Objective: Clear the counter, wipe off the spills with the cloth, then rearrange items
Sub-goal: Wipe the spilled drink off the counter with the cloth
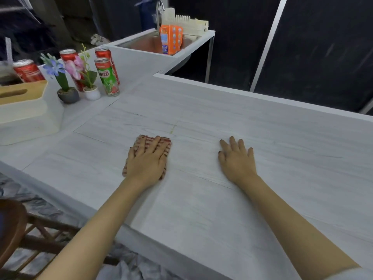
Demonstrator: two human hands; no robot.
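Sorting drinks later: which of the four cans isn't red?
The green Milo can, frontmost of the group, beside the white flowerpot; the other three are red.

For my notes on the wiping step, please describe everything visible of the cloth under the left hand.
The cloth is a soft-looking fabric, pale with red stripes, gathered into a small pad. It lies flat on the white counter, and the left hand presses on it with straight fingers, covering most of it.
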